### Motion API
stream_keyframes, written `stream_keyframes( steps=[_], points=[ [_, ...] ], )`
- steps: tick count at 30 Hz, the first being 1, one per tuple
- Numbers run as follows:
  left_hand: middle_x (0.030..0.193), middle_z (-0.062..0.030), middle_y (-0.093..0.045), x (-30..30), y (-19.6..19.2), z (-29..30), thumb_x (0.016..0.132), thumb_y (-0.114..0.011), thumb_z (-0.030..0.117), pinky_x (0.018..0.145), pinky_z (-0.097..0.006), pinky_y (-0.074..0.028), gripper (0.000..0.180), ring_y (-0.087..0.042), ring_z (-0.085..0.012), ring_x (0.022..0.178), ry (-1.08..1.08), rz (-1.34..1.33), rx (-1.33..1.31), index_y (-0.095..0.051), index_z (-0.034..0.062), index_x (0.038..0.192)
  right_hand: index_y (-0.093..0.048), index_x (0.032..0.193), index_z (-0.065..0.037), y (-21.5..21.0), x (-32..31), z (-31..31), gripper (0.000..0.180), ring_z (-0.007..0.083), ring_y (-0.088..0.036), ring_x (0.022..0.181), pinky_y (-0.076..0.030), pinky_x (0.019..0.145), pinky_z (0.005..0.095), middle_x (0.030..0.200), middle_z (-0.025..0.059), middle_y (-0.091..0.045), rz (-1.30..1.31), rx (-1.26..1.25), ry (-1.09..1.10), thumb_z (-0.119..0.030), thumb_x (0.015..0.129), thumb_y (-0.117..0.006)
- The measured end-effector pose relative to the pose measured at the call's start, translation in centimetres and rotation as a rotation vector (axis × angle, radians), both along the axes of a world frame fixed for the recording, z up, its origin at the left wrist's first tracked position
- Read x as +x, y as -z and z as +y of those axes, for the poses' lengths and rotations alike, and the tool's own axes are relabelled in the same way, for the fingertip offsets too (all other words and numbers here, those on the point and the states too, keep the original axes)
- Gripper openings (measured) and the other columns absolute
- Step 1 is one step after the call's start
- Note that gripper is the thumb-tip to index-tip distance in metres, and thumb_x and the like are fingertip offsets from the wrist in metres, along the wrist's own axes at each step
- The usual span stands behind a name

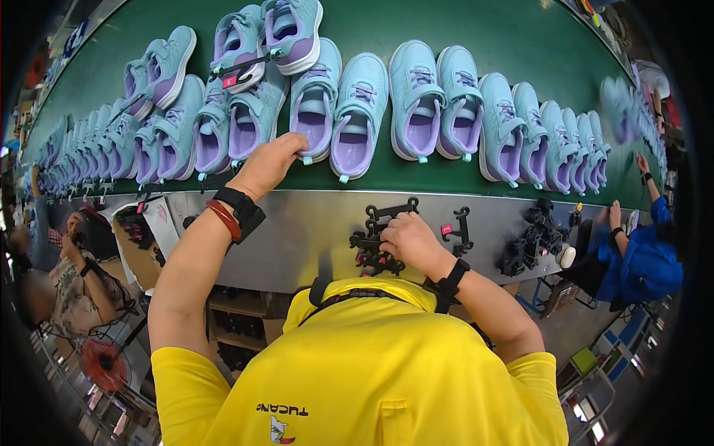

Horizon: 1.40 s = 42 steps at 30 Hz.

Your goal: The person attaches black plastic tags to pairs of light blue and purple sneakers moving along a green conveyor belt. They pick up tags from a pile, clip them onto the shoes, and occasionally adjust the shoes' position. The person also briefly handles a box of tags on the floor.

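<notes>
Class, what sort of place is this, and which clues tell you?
Probably a shoe factory: rows of matching light-blue shoes on a long green work surface, with black plastic hangers piled nearby.

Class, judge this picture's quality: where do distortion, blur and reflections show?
Head view: the green table bows at its edges; head view: the far-right shoes are smeared, perhaps by motion, while the left hand looks sharper; head view: the metal ledge carries a yellowish reflection near the yellow shirt.
</notes>
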State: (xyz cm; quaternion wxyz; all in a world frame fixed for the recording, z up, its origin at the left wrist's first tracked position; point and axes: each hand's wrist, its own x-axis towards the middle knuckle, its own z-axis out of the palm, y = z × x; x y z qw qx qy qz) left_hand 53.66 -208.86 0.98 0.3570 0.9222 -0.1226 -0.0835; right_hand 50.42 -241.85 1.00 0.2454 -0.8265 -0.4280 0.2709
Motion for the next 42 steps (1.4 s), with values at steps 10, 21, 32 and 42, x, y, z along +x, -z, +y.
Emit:
stream_keyframes(
  steps=[10, 21, 32, 42],
  points=[
    [0.099, -0.0089, -0.062, 0.9, 0.1, 0.5, 0.077, -0.060, -0.004, 0.075, -0.036, -0.051, 0.022, -0.061, -0.0314, 0.091, 0.068, 0.019, 0.054, -0.055, 0.0041, 0.097, -0.036, 0.113, -0.003, -2.5, 2.1, 8.9, 0.018, 0.0152, -0.062, 0.059, -0.047, 0.048, 0.0258, 0.081, 0.0098, -0.060, 1.130, 0.384, 0.737, -0.012, 0.098, -0.040],
    [0.089, -0.0116, -0.060, 1.4, 0.9, 1.8, 0.082, -0.055, 0.011, 0.066, -0.042, -0.050, 0.013, -0.062, -0.0335, 0.080, 0.195, -0.082, 0.161, -0.056, 0.0088, 0.095, -0.048, 0.092, -0.004, -1.3, 2.1, 13.3, 0.023, 0.0137, -0.055, 0.052, -0.041, 0.048, 0.0274, 0.063, 0.0065, -0.056, 0.998, 0.179, 0.506, -0.025, 0.099, -0.043],
    [0.119, -0.0158, -0.050, -1.2, 0.0, 1.1, 0.082, -0.057, 0.013, 0.066, -0.041, -0.053, 0.041, -0.064, -0.0308, 0.081, 0.357, -0.305, 0.215, -0.051, 0.0207, 0.121, -0.055, 0.111, -0.002, -1.9, 3.8, 12.1, 0.025, 0.0061, -0.047, 0.047, -0.037, 0.045, 0.0207, 0.064, 0.0038, -0.058, 1.086, 0.189, 0.527, -0.022, 0.099, -0.045],
    [0.109, -0.0171, -0.056, -1.6, -2.2, 0.0, 0.078, -0.054, 0.001, 0.072, -0.044, -0.051, 0.059, -0.062, -0.0362, 0.086, 0.108, 0.108, 0.259, -0.050, 0.0250, 0.131, -0.056, 0.095, -0.005, 0.1, 7.1, 8.3, 0.022, 0.0319, -0.057, 0.080, -0.047, 0.069, 0.0418, 0.093, 0.0136, -0.057, -0.144, 0.057, 0.115, -0.014, 0.077, -0.066]
  ],
)
